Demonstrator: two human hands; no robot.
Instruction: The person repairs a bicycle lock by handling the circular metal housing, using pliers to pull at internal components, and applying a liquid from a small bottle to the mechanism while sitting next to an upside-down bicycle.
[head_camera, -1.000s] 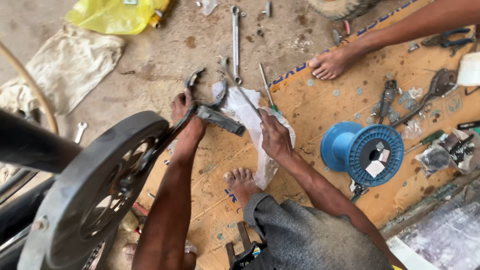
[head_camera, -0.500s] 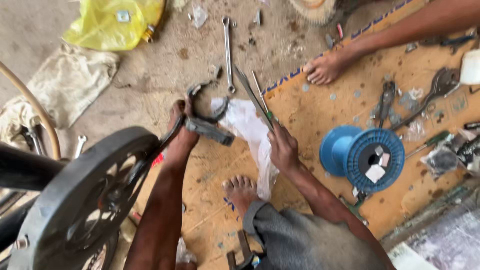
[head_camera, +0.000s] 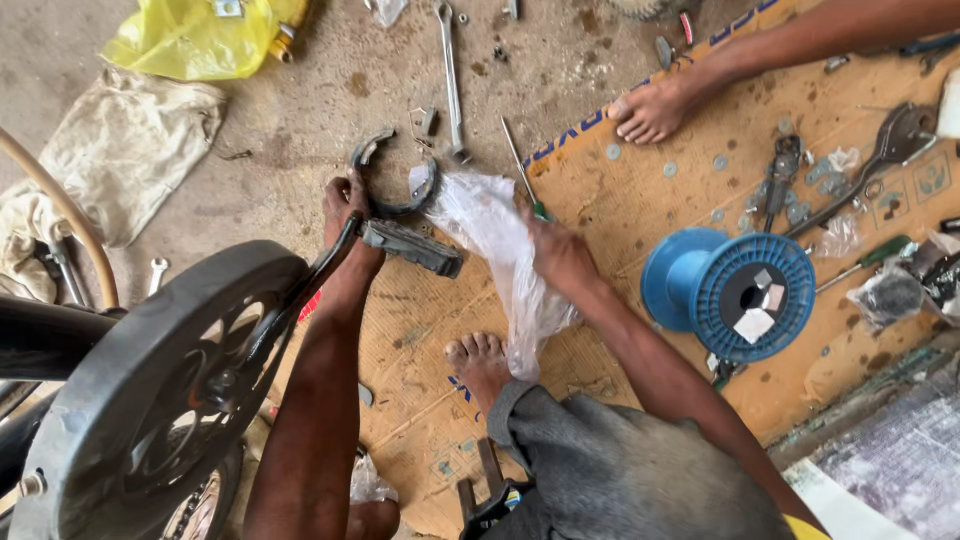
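**Plastic bag and brake shoes handled on cardboard**

Head view: a clear plastic bag (head_camera: 497, 250) is gripped by the right hand (head_camera: 557, 255), fingers clamped on its upper edge; the bag is spread over the cardboard (head_camera: 640, 200), just above a bare foot (head_camera: 480, 362). The left hand (head_camera: 345, 210) is closed around a curved brake shoe (head_camera: 385, 165) lying on the concrete. A black footpeg (head_camera: 412, 247) is seen between the hands. A blue spool (head_camera: 730, 293) stands to the right.
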